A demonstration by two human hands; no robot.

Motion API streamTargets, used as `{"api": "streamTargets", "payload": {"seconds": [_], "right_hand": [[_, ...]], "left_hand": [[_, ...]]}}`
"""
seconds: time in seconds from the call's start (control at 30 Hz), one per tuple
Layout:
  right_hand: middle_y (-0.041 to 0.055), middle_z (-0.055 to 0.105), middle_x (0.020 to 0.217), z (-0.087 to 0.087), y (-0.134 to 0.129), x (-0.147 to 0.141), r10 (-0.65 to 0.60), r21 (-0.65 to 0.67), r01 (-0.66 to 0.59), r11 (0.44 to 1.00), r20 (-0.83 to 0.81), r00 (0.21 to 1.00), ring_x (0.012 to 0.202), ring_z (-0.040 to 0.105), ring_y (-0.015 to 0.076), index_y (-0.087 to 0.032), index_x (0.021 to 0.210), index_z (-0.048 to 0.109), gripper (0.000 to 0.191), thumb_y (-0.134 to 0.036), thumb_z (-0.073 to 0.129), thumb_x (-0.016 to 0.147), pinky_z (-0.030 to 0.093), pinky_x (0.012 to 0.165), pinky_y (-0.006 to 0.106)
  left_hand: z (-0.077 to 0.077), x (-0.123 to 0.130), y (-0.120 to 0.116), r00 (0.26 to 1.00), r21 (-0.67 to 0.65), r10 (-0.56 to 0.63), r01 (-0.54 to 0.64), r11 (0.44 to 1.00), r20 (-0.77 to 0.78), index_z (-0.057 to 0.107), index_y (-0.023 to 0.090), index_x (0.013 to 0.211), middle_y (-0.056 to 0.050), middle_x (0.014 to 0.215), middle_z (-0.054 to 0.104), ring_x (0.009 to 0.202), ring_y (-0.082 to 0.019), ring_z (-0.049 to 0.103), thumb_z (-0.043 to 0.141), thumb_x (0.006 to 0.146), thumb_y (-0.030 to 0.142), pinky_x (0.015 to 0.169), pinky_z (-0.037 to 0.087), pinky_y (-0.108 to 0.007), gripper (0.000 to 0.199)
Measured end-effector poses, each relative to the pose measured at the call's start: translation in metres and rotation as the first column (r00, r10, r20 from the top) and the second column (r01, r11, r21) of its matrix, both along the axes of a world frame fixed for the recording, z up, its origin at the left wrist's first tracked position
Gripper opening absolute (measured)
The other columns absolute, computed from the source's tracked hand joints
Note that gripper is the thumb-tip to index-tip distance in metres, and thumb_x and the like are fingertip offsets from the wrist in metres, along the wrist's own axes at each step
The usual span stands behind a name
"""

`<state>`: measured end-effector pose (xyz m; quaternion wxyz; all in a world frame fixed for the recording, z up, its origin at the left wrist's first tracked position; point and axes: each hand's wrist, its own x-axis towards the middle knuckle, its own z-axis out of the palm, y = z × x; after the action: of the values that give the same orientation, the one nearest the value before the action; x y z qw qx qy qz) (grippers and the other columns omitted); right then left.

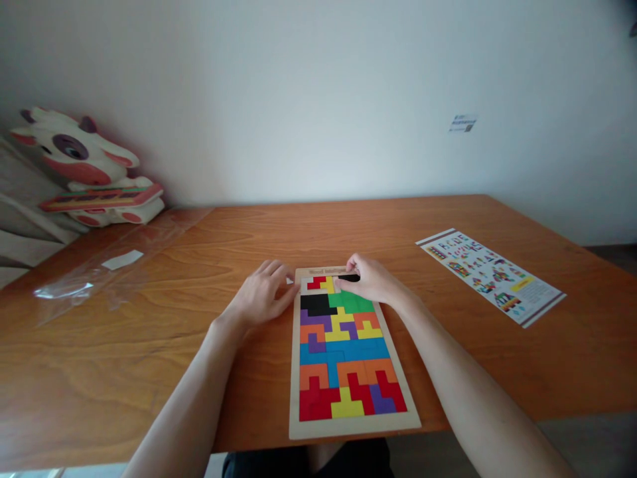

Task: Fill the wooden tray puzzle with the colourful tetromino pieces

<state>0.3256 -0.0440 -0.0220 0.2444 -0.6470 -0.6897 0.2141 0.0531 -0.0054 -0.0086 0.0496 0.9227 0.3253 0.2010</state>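
Observation:
A wooden block puzzle board point(312, 428) lies on the table in front of me, filled over most of its face with red, yellow, purple, orange, blue, green and black pieces. My right hand point(371, 279) is over its far right corner, thumb and fingers closed about a black puzzle piece point(350, 278). Bare wood shows near the red puzzle piece point(316, 283) and yellow puzzle piece point(329, 284) in the far row. My left hand point(263, 292) rests beside the board's far left edge, fingers loosely bent, thumb apart from them and close to the frame.
A printed pattern sheet point(490, 275) lies on the right of the wooden table point(249, 239). Clear plastic wrapping point(79, 287) with a white label is on the left. Behind it stands a cow-shaped toy keyboard point(107, 199), near the wall.

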Motion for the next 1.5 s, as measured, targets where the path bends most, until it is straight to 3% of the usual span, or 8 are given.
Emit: {"api": "streamTargets", "payload": {"seconds": [0.1, 0.2, 0.43, 0.8, 0.93, 1.07, 1.27, 1.5], "right_hand": [[0.0023, 0.064, 0.084, -0.004, 0.002, -0.003, -0.015, 0.02, 0.014, 1.0, 0.04, 0.999, 0.073, 0.056, 0.0177, -0.022, 0.083, 0.052, 0.032, -0.044, 0.072, 0.072, 0.037, 0.061, 0.027], [0.0007, 0.063, 0.079, -0.004, 0.003, -0.004, -0.025, 0.037, 0.023, 0.999, 0.059, 0.998, 0.069, 0.055, 0.0163, -0.022, 0.081, 0.053, 0.025, -0.037, 0.071, 0.072, 0.035, 0.059, 0.026], [0.0009, 0.063, 0.078, -0.001, 0.002, -0.009, -0.047, 0.029, 0.045, 0.999, 0.045, 0.998, 0.067, 0.054, 0.016, -0.022, 0.082, 0.055, 0.026, -0.034, 0.073, 0.068, 0.034, 0.059, 0.026], [0.0006, 0.059, 0.069, 0.009, 0.003, 0.003, 0.016, 0.015, -0.015, 1.0, -0.026, 1.0, 0.063, 0.051, 0.0141, -0.02, 0.076, 0.068, 0.012, -0.029, 0.061, 0.078, 0.033, 0.059, 0.026], [-0.0005, 0.058, 0.069, 0.008, 0.002, 0.006, 0.067, 0.032, -0.066, 0.997, -0.033, 0.997, 0.062, 0.049, 0.0136, -0.02, 0.079, 0.066, 0.019, -0.038, 0.062, 0.08, 0.032, 0.057, 0.026], [-0.0008, 0.06, 0.072, 0.004, 0.0, -0.001, 0.027, 0.034, -0.027, 0.999, -0.014, 1.0, 0.064, 0.051, 0.0145, -0.021, 0.079, 0.057, 0.029, -0.047, 0.069, 0.074, 0.032, 0.057, 0.025], [0.0014, 0.064, 0.077, 0.0, 0.002, -0.008, -0.012, 0.044, 0.01, 0.999, 0.056, 0.998, 0.069, 0.055, 0.0163, -0.021, 0.077, 0.055, 0.02, -0.031, 0.071, 0.07, 0.035, 0.061, 0.026], [0.0028, 0.068, 0.083, 0.006, 0.002, -0.006, 0.037, 0.066, -0.037, 0.997, 0.004, 0.999, 0.077, 0.06, 0.0181, -0.021, 0.084, 0.064, 0.015, -0.029, 0.069, 0.073, 0.039, 0.067, 0.027]], "left_hand": [[-0.001, 0.015, -0.01, 0.988, -0.021, -0.146, 0.147, 0.989, 0.044, 0.058, 0.02, 0.107, -0.009, 0.108, 0.063, 0.1, -0.023, 0.057, 0.048, 0.092, 0.031, 0.09, 0.047, -0.04, 0.021], [-0.004, 0.025, -0.016, 0.979, -0.044, -0.201, 0.203, 0.978, 0.038, 0.057, 0.019, 0.113, -0.011, 0.114, 0.062, 0.106, -0.025, 0.056, 0.049, 0.093, 0.033, 0.094, 0.047, -0.041, 0.026], [-0.01, 0.027, -0.015, 0.978, -0.066, -0.21, 0.209, 0.976, 0.005, 0.059, 0.021, 0.116, -0.01, 0.116, 0.061, 0.111, -0.026, 0.055, 0.05, 0.093, 0.034, 0.095, 0.046, -0.043, 0.028], [-0.009, 0.025, -0.014, 0.98, -0.054, -0.199, 0.198, 0.979, -0.006, 0.062, 0.022, 0.117, -0.01, 0.118, 0.061, 0.108, -0.026, 0.056, 0.05, 0.093, 0.036, 0.094, 0.047, -0.043, 0.03], [-0.009, 0.025, -0.014, 0.977, -0.041, -0.212, 0.212, 0.976, 0.004, 0.062, 0.023, 0.119, -0.01, 0.122, 0.061, 0.112, -0.026, 0.055, 0.05, 0.093, 0.034, 0.098, 0.046, -0.044, 0.031], [-0.008, 0.027, -0.015, 0.967, -0.048, -0.254, 0.254, 0.966, -0.003, 0.06, 0.024, 0.123, -0.009, 0.124, 0.063, 0.115, -0.026, 0.055, 0.049, 0.093, 0.033, 0.099, 0.045, -0.044, 0.034], [-0.009, 0.027, -0.015, 0.967, -0.048, -0.254, 0.253, 0.966, -0.011, 0.06, 0.024, 0.124, -0.008, 0.125, 0.064, 0.115, -0.026, 0.057, 0.049, 0.093, 0.033, 0.1, 0.045, -0.045, 0.034], [-0.007, 0.027, -0.015, 0.968, -0.064, -0.253, 0.252, 0.966, -0.007, 0.062, 0.024, 0.122, -0.008, 0.124, 0.065, 0.114, -0.025, 0.058, 0.049, 0.093, 0.033, 0.099, 0.045, -0.045, 0.033]]}}
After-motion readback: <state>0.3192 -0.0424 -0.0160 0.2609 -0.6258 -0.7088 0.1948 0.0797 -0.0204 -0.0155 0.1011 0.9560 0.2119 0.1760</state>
